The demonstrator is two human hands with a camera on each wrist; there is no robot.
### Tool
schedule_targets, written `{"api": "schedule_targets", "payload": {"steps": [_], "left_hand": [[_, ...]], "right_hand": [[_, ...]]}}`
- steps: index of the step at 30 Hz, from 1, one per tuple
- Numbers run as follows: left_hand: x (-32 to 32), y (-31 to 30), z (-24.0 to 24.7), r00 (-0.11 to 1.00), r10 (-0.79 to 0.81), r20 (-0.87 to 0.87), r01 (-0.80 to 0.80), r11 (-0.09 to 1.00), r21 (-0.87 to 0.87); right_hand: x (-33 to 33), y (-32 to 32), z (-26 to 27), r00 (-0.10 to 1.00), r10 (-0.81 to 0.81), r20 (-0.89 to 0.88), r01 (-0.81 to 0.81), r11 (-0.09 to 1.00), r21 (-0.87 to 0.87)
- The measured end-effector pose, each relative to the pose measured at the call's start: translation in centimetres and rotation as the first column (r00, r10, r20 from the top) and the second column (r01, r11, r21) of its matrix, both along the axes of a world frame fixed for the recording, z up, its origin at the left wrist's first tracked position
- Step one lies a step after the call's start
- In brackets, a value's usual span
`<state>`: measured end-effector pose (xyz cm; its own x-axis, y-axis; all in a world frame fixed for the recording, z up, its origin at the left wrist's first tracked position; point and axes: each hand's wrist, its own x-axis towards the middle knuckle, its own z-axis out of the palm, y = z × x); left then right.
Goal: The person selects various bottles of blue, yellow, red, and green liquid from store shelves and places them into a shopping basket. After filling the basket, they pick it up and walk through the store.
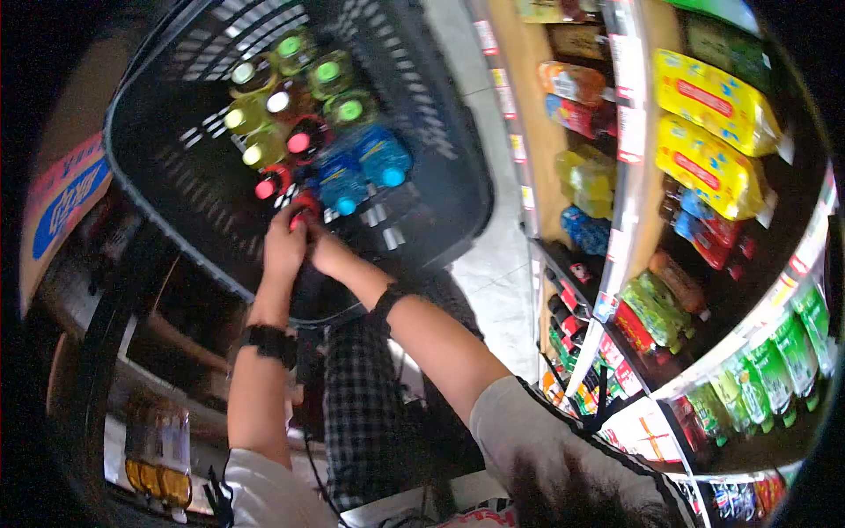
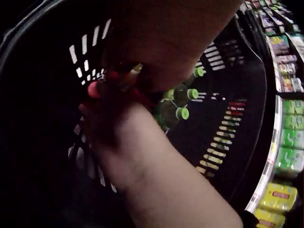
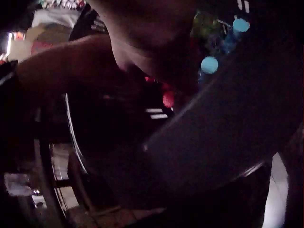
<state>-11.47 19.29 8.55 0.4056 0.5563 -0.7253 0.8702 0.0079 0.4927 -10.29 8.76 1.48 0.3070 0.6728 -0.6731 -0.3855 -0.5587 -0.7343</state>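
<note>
Both hands reach into a dark grey shopping basket (image 1: 458, 167). My left hand (image 1: 282, 246) and my right hand (image 1: 327, 252) are close together at its near side, gripping a red-capped bottle (image 1: 304, 209) between them. The fingers hide most of this bottle. Just beyond the hands stand bottles with pinkish-red caps (image 1: 300, 143), one (image 1: 266, 188) right by the left hand. Two blue drink bottles (image 1: 384, 157) are to the right of them. In the right wrist view, a pinkish-red cap (image 3: 168, 99) shows below the hand, in shadow.
Farther back in the basket stand several upright bottles with green caps (image 1: 327, 72) and pale yellow caps (image 1: 234, 118). Shelves on the right hold yellow packs (image 1: 717, 101) and green pouches (image 1: 792, 352). A dark shelf frame (image 1: 106, 343) runs along the left. Pale floor (image 1: 502, 264) shows beside the basket.
</note>
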Motion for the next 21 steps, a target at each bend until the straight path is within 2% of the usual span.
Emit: {"api": "schedule_targets", "payload": {"steps": [1,2,3,5,6,7,8,9,10,11,12,13,15,17,18,19,20,21], "left_hand": [[1.2,-0.4,0.5,0.995,-0.046,0.085,0.037,0.994,0.104],[3.1,-0.6,1.8,0.992,-0.009,0.123,-0.001,0.997,0.080],[4.5,-1.0,1.8,0.987,-0.001,0.162,-0.010,0.998,0.063],[8.2,-2.0,3.0,0.958,-0.069,0.277,0.035,0.992,0.124],[10.4,-2.8,4.0,0.923,-0.121,0.366,0.059,0.983,0.175],[12.5,-3.8,4.6,0.891,-0.087,0.445,0.028,0.990,0.137],[15.1,-4.8,6.2,0.862,-0.061,0.504,0.017,0.996,0.092],[17.7,-5.8,8.1,0.829,-0.034,0.558,0.009,0.999,0.047],[20.1,-6.7,9.8,0.821,-0.142,0.552,0.068,0.986,0.152],[22.1,-7.9,11.2,0.808,-0.247,0.535,0.123,0.959,0.256],[23.6,-9.3,12.2,0.883,-0.226,0.412,0.106,0.950,0.295],[24.8,-10.3,12.2,0.852,-0.249,0.460,0.083,0.933,0.351],[27.4,-11.8,15.6,0.798,-0.378,0.470,0.106,0.855,0.507],[29.7,-14.1,17.1,0.771,-0.394,0.501,0.074,0.836,0.543],[30.9,-15.4,17.8,0.758,-0.402,0.514,0.059,0.827,0.559],[32.0,-16.8,18.6,0.719,-0.335,0.609,0.052,0.900,0.434],[33.2,-18.0,19.3,0.677,-0.254,0.691,0.050,0.952,0.301],[34.4,-19.3,19.7,0.632,-0.252,0.733,0.056,0.958,0.281]], "right_hand": [[4.4,0.4,4.5,0.987,0.158,0.030,-0.156,0.986,-0.060],[8.0,0.4,6.5,0.962,0.271,-0.044,-0.275,0.952,-0.133],[10.3,-0.6,7.9,0.976,0.214,0.041,-0.210,0.974,-0.088],[15.1,-2.8,10.5,0.997,-0.078,0.005,0.077,0.996,0.040],[18.4,-3.6,13.3,0.984,-0.178,0.007,0.177,0.983,0.049],[21.4,-4.8,15.4,0.958,-0.277,0.082,0.271,0.960,0.077],[24.2,-6.5,16.5,0.903,-0.403,0.146,0.371,0.906,0.203],[27.3,-7.8,19.7,0.821,-0.468,0.327,0.432,0.884,0.180],[30.0,-9.4,21.9,0.678,-0.537,0.502,0.526,0.832,0.179],[32.6,-11.4,23.9,0.320,-0.356,0.878,0.500,0.851,0.162],[35.3,-13.3,25.2,0.074,-0.372,0.925,0.468,0.832,0.297],[37.9,-15.1,27.3,-0.130,-0.285,0.950,0.465,0.829,0.312],[41.7,-17.8,29.6,-0.212,-0.442,0.872,0.553,0.681,0.480],[44.8,-19.2,30.7,-0.294,-0.174,0.940,0.554,0.770,0.316],[45.7,-19.4,31.1,-0.249,-0.169,0.954,0.545,0.790,0.282],[46.6,-19.4,31.6,-0.203,-0.162,0.966,0.533,0.809,0.248],[47.2,-18.9,32.1,-0.067,-0.286,0.956,0.504,0.817,0.280],[47.8,-18.8,32.3,0.077,-0.396,0.915,0.479,0.819,0.314]]}}
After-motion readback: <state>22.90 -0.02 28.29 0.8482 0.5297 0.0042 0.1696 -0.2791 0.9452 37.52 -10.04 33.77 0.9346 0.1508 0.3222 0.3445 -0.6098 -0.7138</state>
